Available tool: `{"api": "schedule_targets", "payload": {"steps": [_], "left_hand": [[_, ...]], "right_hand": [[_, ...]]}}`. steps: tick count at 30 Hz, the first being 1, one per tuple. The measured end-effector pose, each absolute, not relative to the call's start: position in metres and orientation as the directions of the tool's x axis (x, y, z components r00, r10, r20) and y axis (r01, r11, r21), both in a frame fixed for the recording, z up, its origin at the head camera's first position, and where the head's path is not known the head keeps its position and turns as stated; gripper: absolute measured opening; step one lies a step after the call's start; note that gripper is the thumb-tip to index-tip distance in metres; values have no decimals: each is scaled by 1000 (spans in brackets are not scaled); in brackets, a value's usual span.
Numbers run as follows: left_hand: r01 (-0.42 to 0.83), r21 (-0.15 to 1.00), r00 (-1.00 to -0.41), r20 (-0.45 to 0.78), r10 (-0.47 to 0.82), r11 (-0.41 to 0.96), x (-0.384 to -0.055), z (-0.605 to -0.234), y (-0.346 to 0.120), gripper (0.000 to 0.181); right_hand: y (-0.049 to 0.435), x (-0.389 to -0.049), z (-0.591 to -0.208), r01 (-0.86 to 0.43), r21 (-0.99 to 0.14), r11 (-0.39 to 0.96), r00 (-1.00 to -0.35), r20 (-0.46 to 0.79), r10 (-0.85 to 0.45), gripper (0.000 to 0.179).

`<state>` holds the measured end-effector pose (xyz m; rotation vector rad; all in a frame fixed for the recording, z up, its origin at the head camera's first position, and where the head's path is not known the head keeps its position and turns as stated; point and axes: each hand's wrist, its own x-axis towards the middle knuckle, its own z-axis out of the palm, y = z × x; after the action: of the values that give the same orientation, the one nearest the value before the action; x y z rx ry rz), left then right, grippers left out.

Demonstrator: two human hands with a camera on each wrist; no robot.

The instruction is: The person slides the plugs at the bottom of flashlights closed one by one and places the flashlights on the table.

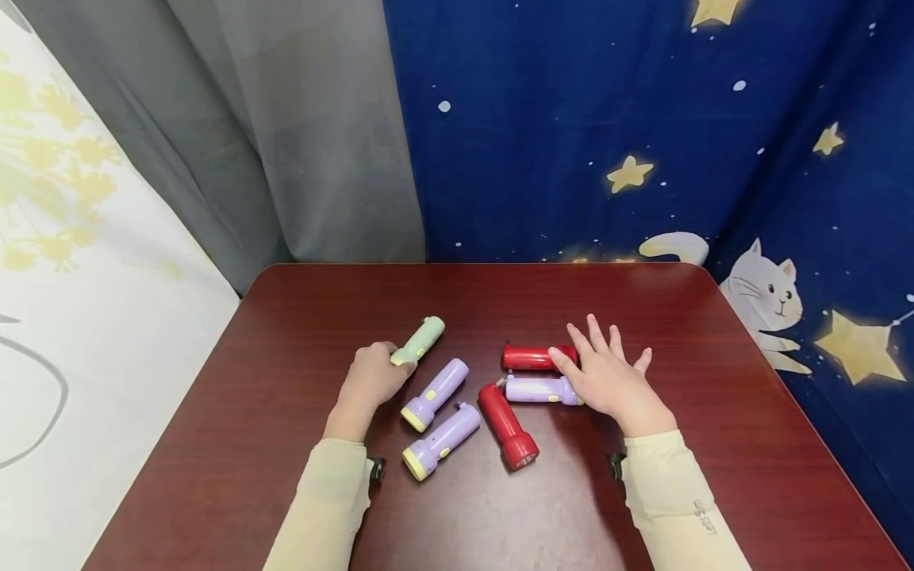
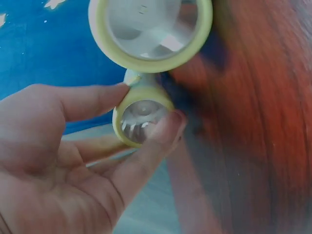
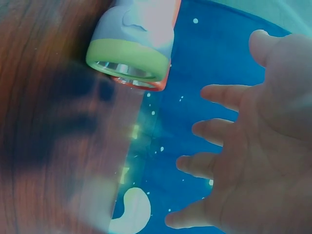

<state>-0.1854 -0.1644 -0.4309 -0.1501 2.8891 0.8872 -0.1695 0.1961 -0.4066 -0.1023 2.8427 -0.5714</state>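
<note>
Apparently for steadiness, the left hand [image 1: 371, 374] grips a mint-green flashlight [image 1: 426, 335] by its lens end, far left on the worktop [image 1: 228, 460]; the right hand [image 1: 607, 381], empty, spreads beside a red flashlight [image 1: 527, 358] and purple flashlight [image 1: 534, 389].

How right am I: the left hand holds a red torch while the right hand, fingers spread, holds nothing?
Not quite: the torch in the left hand is pale green, not red, as the head view shows. The right hand, fingers spread, does hold nothing.

flashlights [image 1: 507, 420]: glossy smooth plastic | table [image 1: 471, 523]: shiny wood-grain | curtains [image 1: 328, 143]: matt cloth
</note>
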Motion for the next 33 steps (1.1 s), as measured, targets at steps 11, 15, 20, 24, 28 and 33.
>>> {"api": "schedule_targets", "payload": {"steps": [11,15,20,24,28,33], "left_hand": [[-95,679,-988,23,-150,728,-180,-405,-158,51],[-53,789,-991,32,-127,612,-176,-393,-148,48],[-2,890,-995,45,-92,457,-164,-378,-129,45],[65,880,-993,106,-60,471,-148,-366,-113,41],[111,883,-990,139,-27,456,-133,-359,-98,41],[154,890,-987,156,29,429,-117,-354,-79,43]], "right_hand": [[190,-172,-396,-60,-408,911,-977,-164,-138,90],[181,-170,-383,-99,-439,893,-984,-89,-153,87],[169,-164,-365,-161,-505,848,-984,17,-177,81],[162,-156,-351,-207,-573,793,-977,77,-200,79],[152,-146,-340,-246,-647,722,-969,140,-205,77],[143,-136,-334,-315,-734,602,-949,246,-196,72]]}}
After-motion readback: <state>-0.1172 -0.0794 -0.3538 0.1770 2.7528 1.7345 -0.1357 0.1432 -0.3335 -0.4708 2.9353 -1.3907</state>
